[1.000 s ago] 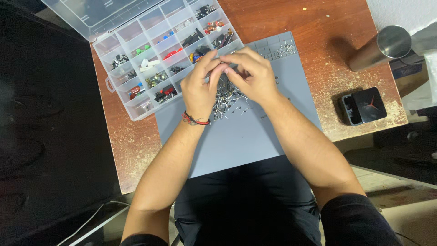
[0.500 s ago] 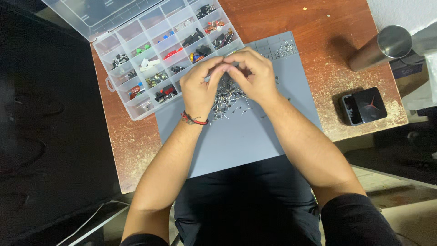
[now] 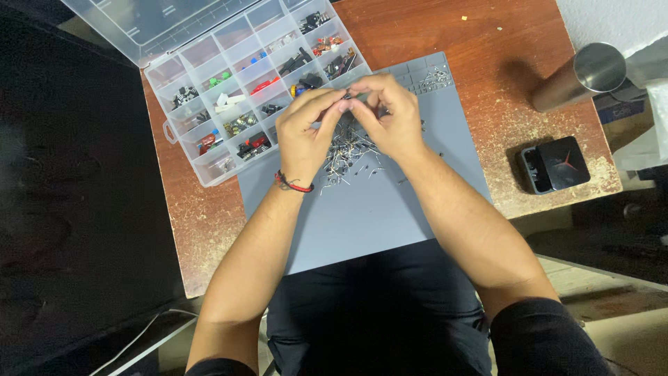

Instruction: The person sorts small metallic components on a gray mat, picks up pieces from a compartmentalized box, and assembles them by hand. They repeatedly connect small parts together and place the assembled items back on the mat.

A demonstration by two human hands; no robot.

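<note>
Left hand: raised above the grey mat, thumb and fingertips pinched toward the right hand; a red cord bracelet sits at the wrist.
Right hand: meets the left at the fingertips, fingers curled in.
Grip: both hands appear closed on one very small dark part between the fingertips; its kind is too small to tell, and how firmly each hand has it cannot be told.
Loose parts: a scattered heap of small metal-legged components lies on the mat directly beneath the hands.
Organiser box: clear plastic, lid open, on the wooden table just left of the mat; many compartments hold sorted coloured pieces, some look empty.
Progress, as judged: part of the stock is already in compartments; the heap on the mat remains large, so most handling appears still ahead.
Surroundings: steel tumbler and small black box stand well to the right, untouched.
</note>
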